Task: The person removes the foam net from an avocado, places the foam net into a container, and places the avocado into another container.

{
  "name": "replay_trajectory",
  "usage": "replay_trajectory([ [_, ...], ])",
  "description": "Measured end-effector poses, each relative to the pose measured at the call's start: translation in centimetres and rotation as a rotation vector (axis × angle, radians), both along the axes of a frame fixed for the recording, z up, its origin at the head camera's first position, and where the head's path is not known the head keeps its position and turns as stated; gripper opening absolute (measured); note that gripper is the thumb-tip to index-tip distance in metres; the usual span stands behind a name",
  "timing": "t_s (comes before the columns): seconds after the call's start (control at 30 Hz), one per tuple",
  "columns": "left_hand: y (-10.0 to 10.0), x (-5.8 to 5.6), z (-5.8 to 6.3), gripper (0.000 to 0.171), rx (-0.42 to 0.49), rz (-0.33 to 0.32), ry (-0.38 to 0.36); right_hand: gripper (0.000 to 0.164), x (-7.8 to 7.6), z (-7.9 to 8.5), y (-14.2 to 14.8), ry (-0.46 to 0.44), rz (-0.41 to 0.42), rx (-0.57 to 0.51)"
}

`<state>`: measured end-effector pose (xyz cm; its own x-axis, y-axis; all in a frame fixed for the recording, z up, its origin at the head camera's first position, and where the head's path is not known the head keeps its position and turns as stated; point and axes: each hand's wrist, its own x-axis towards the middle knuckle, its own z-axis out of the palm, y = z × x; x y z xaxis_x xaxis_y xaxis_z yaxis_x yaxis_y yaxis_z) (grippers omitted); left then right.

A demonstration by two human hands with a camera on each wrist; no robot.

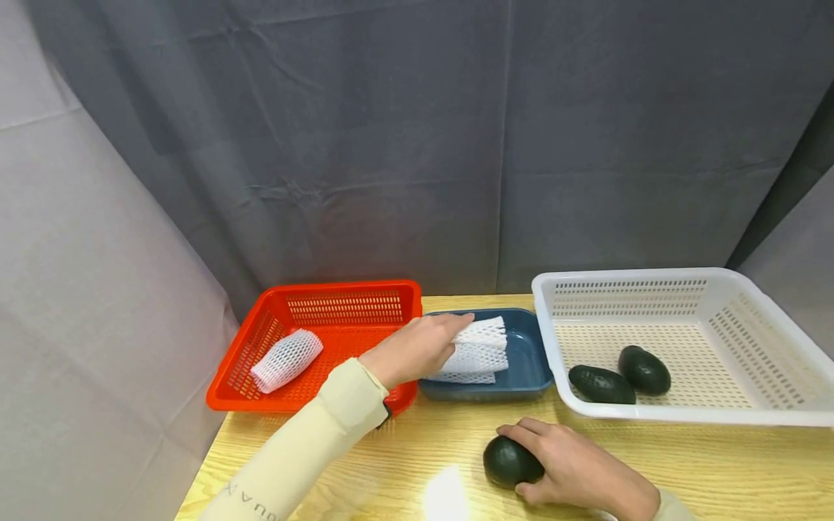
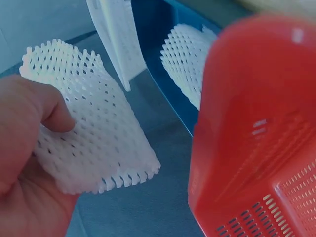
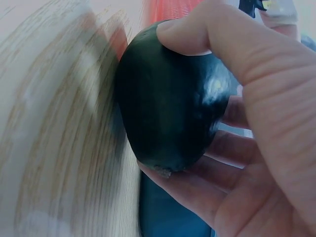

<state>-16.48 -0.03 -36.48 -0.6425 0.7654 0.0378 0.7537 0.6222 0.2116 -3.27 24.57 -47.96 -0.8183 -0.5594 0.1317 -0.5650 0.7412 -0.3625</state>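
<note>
My left hand (image 1: 417, 347) pinches a white foam net sleeve (image 2: 98, 128) between thumb and fingers, above the blue tray (image 1: 526, 362). In the left wrist view the sleeve looks flattened. More foam net sleeves (image 1: 464, 377) lie in the tray beneath it. Over the table in front, my right hand (image 1: 570, 463) grips a dark green avocado (image 1: 510, 463), thumb on one side and fingers round the other. The right wrist view shows the avocado's stem end (image 3: 163, 172) facing the palm side.
To the left stands a red basket (image 1: 345, 288) holding a rounded foam net sleeve (image 1: 287, 359); its contents are hard to tell. A white basket (image 1: 638, 273) on the right holds two avocados (image 1: 643, 369). Grey curtains (image 1: 391, 145) hang behind the wooden table (image 1: 404, 463).
</note>
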Motion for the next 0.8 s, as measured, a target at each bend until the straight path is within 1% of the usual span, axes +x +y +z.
replay_trajectory([
  [0.13, 0.6, -1.3, -0.1, 0.055, -0.036, 0.042, -0.01, 0.067, 0.0, -0.1, 0.0, 0.012, -0.001, -0.002],
  [0.37, 1.4, -3.1, -0.8, 0.056, -0.095, 0.072, -0.034, 0.067, 0.1, -0.2, 0.0, 0.021, 0.001, -0.011],
  [0.6, 2.2, -4.0, -1.6, 0.055, -0.131, 0.089, -0.078, 0.066, 0.0, -0.1, 0.0, -0.019, -0.003, -0.008],
  [0.8, 2.9, -4.5, -2.1, 0.052, -0.183, 0.089, -0.069, 0.066, 0.1, 0.1, 0.1, -0.019, -0.009, 0.0],
])
